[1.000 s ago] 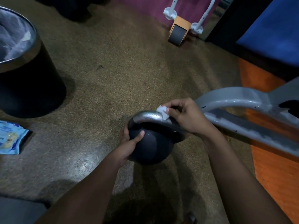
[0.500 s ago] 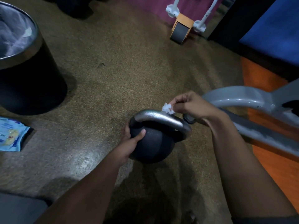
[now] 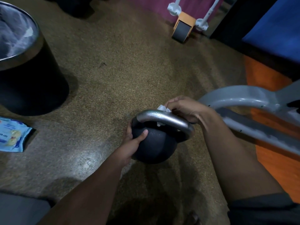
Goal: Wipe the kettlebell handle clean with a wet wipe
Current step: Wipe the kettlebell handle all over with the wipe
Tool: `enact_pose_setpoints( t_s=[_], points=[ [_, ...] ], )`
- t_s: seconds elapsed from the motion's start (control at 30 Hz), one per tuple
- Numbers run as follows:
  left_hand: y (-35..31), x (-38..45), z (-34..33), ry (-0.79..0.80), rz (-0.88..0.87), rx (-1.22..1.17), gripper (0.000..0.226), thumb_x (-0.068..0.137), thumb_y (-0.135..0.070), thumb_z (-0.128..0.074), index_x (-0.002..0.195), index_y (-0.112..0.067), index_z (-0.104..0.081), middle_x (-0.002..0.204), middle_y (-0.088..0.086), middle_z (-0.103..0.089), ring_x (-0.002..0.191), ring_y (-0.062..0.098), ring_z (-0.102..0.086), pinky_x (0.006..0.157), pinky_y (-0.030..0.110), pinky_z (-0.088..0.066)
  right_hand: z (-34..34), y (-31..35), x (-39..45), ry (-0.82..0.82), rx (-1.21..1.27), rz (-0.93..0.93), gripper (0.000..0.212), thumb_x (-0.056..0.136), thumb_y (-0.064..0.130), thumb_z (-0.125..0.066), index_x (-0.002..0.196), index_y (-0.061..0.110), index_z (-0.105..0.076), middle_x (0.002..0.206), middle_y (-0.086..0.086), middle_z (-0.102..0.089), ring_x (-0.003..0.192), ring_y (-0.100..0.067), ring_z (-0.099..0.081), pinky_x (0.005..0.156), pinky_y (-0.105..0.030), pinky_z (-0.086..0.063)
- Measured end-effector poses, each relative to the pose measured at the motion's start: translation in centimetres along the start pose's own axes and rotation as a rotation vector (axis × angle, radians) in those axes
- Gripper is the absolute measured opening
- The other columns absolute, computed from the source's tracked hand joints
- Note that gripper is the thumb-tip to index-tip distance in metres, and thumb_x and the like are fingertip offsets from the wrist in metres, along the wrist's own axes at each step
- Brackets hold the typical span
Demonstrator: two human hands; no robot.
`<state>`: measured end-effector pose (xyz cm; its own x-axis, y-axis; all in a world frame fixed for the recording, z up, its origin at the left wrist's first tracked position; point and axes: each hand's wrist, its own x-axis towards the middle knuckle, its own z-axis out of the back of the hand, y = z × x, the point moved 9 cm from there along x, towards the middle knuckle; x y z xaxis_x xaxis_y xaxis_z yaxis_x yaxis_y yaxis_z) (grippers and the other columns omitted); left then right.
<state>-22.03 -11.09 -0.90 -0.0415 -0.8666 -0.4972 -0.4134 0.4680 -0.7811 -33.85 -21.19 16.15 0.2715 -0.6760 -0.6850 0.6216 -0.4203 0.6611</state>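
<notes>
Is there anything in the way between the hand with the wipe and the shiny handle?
No, nothing visible is in the way. The right hand already holds the wet wipe against the kettlebell handle, while the left hand holds the ball.

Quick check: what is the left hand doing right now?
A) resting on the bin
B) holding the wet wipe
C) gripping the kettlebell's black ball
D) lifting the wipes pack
C: the left hand grips the black ball of the kettlebell, while the right hand holds the wet wipe on the handle.
</notes>
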Motion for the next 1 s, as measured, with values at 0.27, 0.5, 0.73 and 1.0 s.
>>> enact_pose_setpoints(
  t_s=[0.27, 0.5, 0.73, 1.0],
  points=[
    [-0.2, -0.2, -0.1, 0.000, -0.017, -0.004, 0.113, 0.048, -0.074, -0.085, 0.145, -0.059, -0.029, 0.158, -0.011, -0.031, 0.140, 0.018, -0.041, 0.114, 0.050, -0.039, -0.1, -2.4, 0.6, 0.111, 0.002, -0.105, 0.014, 0.085, 0.005, -0.056, 0.077, 0.004, -0.068, 0.078, -0.016, -0.068, 0.076, -0.029, -0.065, 0.077, -0.039, -0.050],
    [-0.5, -0.4, -0.3, 0.007, -0.034, -0.020, 0.110, 0.053, -0.071, -0.085, 0.146, -0.057, -0.029, 0.158, -0.010, -0.031, 0.140, 0.016, -0.041, 0.112, 0.045, -0.042, -0.3, -2.1, 0.9, 0.173, 0.070, -0.108, 0.009, 0.072, 0.006, -0.065, 0.080, 0.004, -0.068, 0.076, -0.013, -0.068, 0.075, -0.025, -0.064, 0.075, -0.035, -0.049],
    [-0.8, -0.6, -0.3, -0.001, -0.052, -0.004, 0.110, 0.051, -0.072, -0.084, 0.146, -0.056, -0.032, 0.157, -0.010, -0.032, 0.140, 0.016, -0.040, 0.115, 0.047, -0.039, -1.6, -2.3, 1.3, 0.237, 0.050, -0.198, 0.015, 0.089, 0.008, -0.050, 0.085, 0.003, -0.064, 0.076, -0.011, -0.067, 0.071, -0.022, -0.064, 0.068, -0.030, -0.051],
    [-0.7, -0.5, -0.3, -0.010, -0.051, -0.006, 0.113, 0.050, -0.074, -0.084, 0.147, -0.055, -0.030, 0.158, -0.010, -0.030, 0.141, 0.016, -0.039, 0.115, 0.049, -0.039, -1.5, -2.6, 0.9, 0.253, 0.038, -0.188, 0.018, 0.086, 0.007, -0.051, 0.074, 0.006, -0.064, 0.066, -0.006, -0.067, 0.062, -0.017, -0.064, 0.064, -0.029, -0.048]
  ],
)
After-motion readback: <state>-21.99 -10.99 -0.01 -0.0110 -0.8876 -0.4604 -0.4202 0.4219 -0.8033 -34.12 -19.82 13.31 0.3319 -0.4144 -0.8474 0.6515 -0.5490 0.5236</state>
